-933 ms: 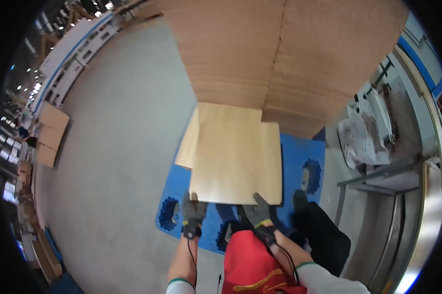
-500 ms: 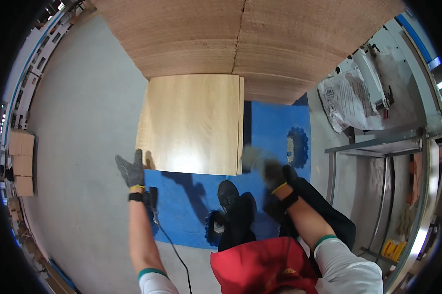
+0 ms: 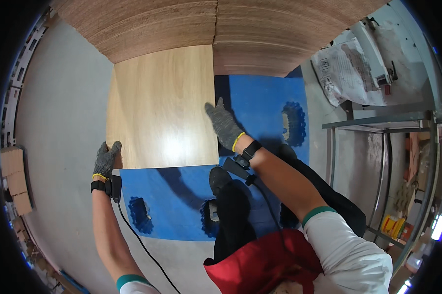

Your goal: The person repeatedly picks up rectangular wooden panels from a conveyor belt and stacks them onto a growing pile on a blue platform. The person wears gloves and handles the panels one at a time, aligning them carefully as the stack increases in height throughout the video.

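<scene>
A pale wood-grain panel (image 3: 164,108) lies flat in front of me, its far edge against tall brown stacks. My left hand (image 3: 106,159), in a grey knit glove, grips the panel's left edge close to the near corner. On the opposite edge, my right hand (image 3: 224,125), gloved the same way, has its thumb over the top surface and its other fingers along the side. Both hands are closed against the panel, and the fingertips under the edges are partly hidden. Each wrist wears a black strap with a small black device.
Tall stacks of brown boards (image 3: 279,36) rise at the far side. Beneath the panel lies a blue plastic pallet (image 3: 252,105) with toothed openings. To the right stands a metal-framed table (image 3: 377,122) with a white plastic bag (image 3: 341,73). Cables trail from both wrist devices.
My right hand has come up from beside the panel's near right corner onto its right edge. My left hand has closed in on the left edge. A strip along the right edge no longer shows.
</scene>
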### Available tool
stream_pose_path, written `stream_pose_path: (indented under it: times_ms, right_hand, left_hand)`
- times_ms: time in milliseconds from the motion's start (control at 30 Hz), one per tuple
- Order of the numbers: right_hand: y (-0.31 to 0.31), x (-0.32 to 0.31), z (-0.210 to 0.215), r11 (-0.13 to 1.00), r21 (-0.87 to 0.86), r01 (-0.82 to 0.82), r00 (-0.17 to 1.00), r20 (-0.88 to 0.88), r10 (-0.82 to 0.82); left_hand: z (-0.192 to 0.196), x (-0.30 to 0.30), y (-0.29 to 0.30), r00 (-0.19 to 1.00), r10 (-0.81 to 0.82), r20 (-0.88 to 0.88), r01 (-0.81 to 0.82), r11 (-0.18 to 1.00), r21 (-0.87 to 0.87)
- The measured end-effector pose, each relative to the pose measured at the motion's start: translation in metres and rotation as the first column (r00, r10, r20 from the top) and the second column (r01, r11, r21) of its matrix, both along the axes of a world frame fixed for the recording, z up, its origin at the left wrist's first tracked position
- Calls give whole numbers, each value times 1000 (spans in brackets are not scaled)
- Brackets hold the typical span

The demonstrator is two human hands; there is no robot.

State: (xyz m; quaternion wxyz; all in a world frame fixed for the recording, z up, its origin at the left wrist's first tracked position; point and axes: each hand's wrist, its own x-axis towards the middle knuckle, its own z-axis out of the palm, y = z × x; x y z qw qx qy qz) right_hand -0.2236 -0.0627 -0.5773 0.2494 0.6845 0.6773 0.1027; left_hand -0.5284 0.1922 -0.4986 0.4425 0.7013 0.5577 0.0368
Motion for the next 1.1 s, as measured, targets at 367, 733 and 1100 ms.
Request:
stream_pose_path:
  times_ms: [367,733,1100]
  right_hand:
    - [-317,103,209,896,434,97,825,-538,172]
    - [-702,-9,379,40,-167,985,51,509,859]
    - [-652,-26,372,156,-182,971,-215,-380,899]
  left_hand:
    - [-70,-15,-96,906,265,-330,201,418,886]
    - [166,119,-459,572,-437,694,423,882,207]
    - [332,224,-725,89,-426,900,947,316,56]
